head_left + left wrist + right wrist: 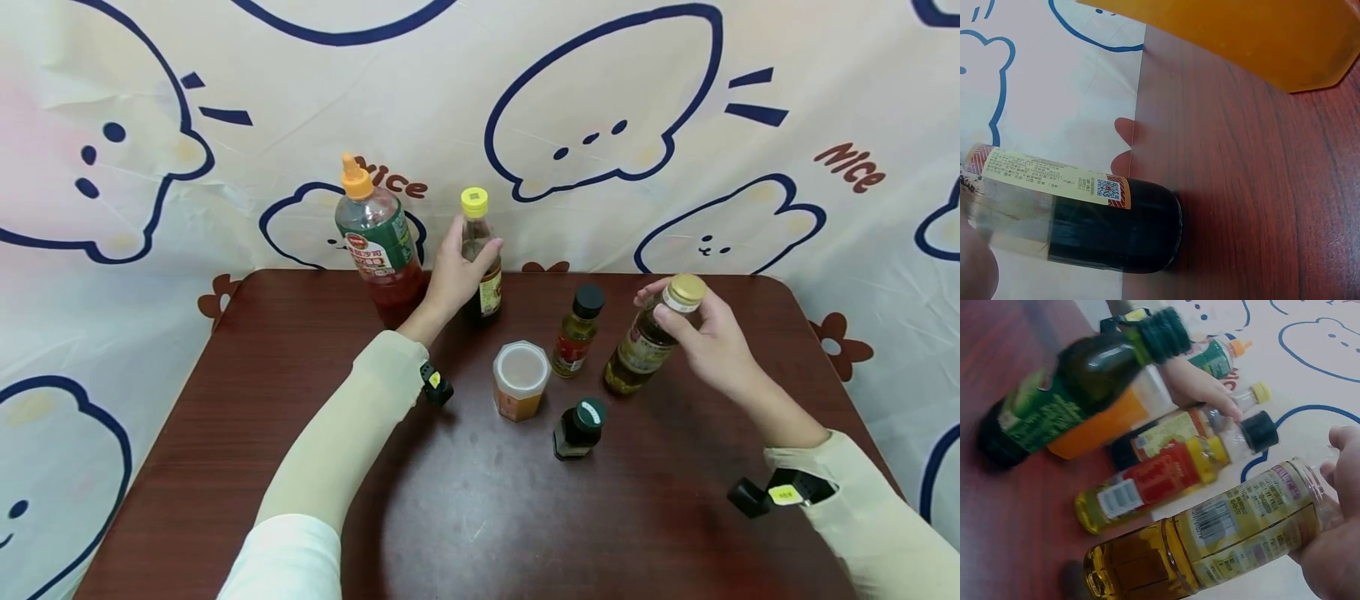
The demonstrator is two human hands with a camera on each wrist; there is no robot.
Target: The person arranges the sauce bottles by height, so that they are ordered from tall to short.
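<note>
My left hand [453, 271] grips a bottle of dark sauce [491, 293] with a yellow cap, near the table's back edge. Its label and dark liquid show in the left wrist view, where the sauce bottle [1110, 234] stands near the edge. On the right, my right hand [716, 346] holds the upper part of an oil bottle [637, 354] with a gold cap. The golden oil and a barcode label are visible on the oil bottle [1241, 525] in the right wrist view. Whether its base touches the table, I cannot tell.
A large red sauce bottle [378, 250] with an orange nozzle stands left of my left hand. Between the hands are a small black-capped oil bottle [573, 337], a white-lidded jar [521, 379] and a small dark green bottle [577, 432]. A patterned cloth [585, 225] hangs behind the table [480, 517].
</note>
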